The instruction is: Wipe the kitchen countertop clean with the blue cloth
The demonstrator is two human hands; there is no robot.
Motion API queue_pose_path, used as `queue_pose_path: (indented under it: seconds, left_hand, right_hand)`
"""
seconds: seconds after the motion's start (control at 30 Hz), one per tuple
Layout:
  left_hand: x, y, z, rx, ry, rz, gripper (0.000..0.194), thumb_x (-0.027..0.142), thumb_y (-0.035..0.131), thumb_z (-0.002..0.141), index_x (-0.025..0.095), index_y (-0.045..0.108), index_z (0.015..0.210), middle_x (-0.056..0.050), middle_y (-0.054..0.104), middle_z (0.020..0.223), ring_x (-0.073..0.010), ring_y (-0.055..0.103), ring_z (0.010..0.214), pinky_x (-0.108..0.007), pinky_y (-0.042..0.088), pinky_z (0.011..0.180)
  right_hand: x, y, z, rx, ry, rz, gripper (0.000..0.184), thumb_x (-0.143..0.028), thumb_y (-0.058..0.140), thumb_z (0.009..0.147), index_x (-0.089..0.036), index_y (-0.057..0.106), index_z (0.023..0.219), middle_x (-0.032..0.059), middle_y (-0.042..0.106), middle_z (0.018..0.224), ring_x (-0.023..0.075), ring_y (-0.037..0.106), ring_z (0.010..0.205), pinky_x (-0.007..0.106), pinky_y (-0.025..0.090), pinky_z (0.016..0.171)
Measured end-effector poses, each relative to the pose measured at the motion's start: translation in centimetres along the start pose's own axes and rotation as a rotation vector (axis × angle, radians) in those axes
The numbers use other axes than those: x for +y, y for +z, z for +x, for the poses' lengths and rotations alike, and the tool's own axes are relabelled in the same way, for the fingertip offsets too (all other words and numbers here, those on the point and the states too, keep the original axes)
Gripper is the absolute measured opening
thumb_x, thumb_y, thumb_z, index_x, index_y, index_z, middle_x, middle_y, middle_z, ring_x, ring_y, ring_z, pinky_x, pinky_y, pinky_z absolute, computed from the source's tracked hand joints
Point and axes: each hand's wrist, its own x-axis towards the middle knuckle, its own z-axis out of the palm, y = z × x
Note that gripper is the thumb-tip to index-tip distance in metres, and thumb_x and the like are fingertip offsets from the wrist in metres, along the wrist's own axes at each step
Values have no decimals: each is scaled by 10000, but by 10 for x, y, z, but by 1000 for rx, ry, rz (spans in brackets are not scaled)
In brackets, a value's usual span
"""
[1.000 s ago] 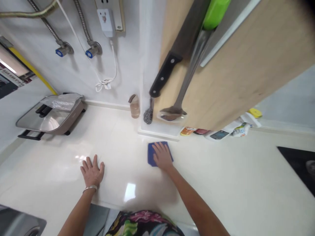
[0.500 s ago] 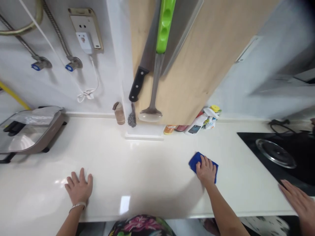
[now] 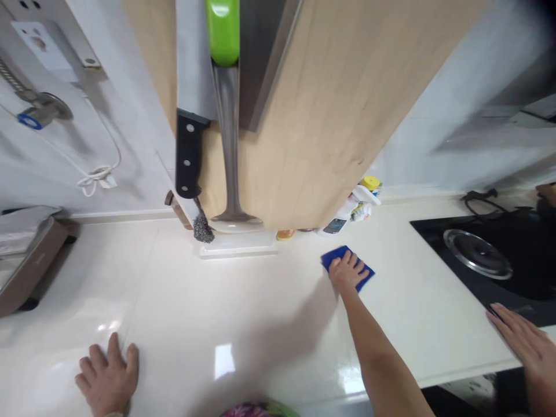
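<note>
My right hand [image 3: 346,271] presses a blue cloth [image 3: 367,278] onto the white countertop [image 3: 174,301], fingers spread over it and the arm stretched forward. The cloth lies a little in front of several cleaning bottles [image 3: 335,225] by the back wall. Far to the left, my left hand [image 3: 108,373] rests palm down on the counter, fingers apart, with nothing in it.
A co-worker's hand [image 3: 523,341] lies at the edge of the black cooktop [image 3: 464,284] on the right. Ahead hang a wooden board [image 3: 313,133], a green-handled ladle [image 3: 228,133], a black-handled knife [image 3: 189,156] and a steel scourer [image 3: 202,229]. An electric pan [image 3: 30,260] stands left.
The blue cloth under my right hand has slid away from me, toward the bottles and back wall. My view has shifted and tilted. My left hand stays flat on the counter.
</note>
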Motion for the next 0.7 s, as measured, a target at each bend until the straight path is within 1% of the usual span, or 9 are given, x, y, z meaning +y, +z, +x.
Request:
queue_pose_path:
  seconds: [0.03, 0.1, 0.2, 0.33, 0.43, 0.53, 0.6, 0.7]
  left_hand:
    - [2, -2, 0, 33, -5, -2, 735, 555, 210, 907, 163, 334, 1516, -233, 344, 1508, -440, 277, 1402, -621, 269, 1092]
    - [8, -5, 1, 76, -9, -7, 737, 575, 196, 904, 173, 375, 1495, -216, 378, 1483, -426, 316, 1380, -598, 287, 1094]
    - [13, -9, 2, 63, -18, -21, 744, 586, 198, 901, 172, 386, 1490, -210, 396, 1469, -423, 335, 1371, -594, 289, 1099]
    - [13, -8, 3, 37, -29, -15, 749, 586, 190, 901, 169, 384, 1492, -207, 380, 1488, -420, 325, 1385, -594, 275, 1117]
    - [9, -3, 3, 36, -33, 3, 748, 582, 194, 901, 168, 372, 1497, -202, 356, 1512, -413, 306, 1400, -594, 269, 1125]
    - [6, 1, 4, 50, -16, 17, 746, 576, 203, 899, 165, 366, 1500, -215, 354, 1516, -410, 302, 1402, -602, 279, 1114]
    - [5, 1, 5, 48, -3, 27, 748, 577, 198, 901, 161, 365, 1499, -222, 357, 1515, -407, 303, 1401, -602, 288, 1107]
    - [5, -1, 7, 19, -17, 41, 757, 582, 181, 902, 153, 369, 1496, -218, 351, 1519, -403, 299, 1405, -596, 291, 1109]
  right_hand:
    - [-12, 2, 1, -17, -28, -3, 620, -359, 257, 925, -104, 419, 1467, 200, 452, 1487, 418, 338, 1378, 703, 209, 1104]
    - [-35, 5, -1, -36, -128, -3, 618, -338, 259, 927, -125, 388, 1492, 191, 446, 1499, 398, 323, 1400, 695, 208, 1111]
    - [-58, 9, -8, -66, -308, -5, 629, -325, 287, 922, -133, 341, 1519, 173, 427, 1526, 375, 282, 1428, 669, 200, 1137]
    - [-65, 11, -5, -116, -501, -22, 630, -334, 316, 921, -144, 340, 1522, 127, 395, 1562, 349, 273, 1434, 611, 174, 1176]
    - [-67, 11, 6, -175, -655, -12, 613, -349, 303, 937, -159, 348, 1519, 91, 380, 1577, 328, 266, 1441, 576, 154, 1193]
    - [-72, 10, 16, -236, -790, 5, 603, -355, 278, 950, -157, 354, 1514, 81, 387, 1573, 318, 253, 1448, 556, 132, 1199]
    - [-76, 9, 20, -255, -824, 14, 601, -356, 281, 951, -156, 359, 1512, 84, 402, 1561, 318, 252, 1445, 548, 124, 1198]
    - [-80, 7, 23, -277, -829, 25, 593, -358, 320, 945, -177, 372, 1508, 84, 418, 1549, 317, 270, 1429, 534, 121, 1197]
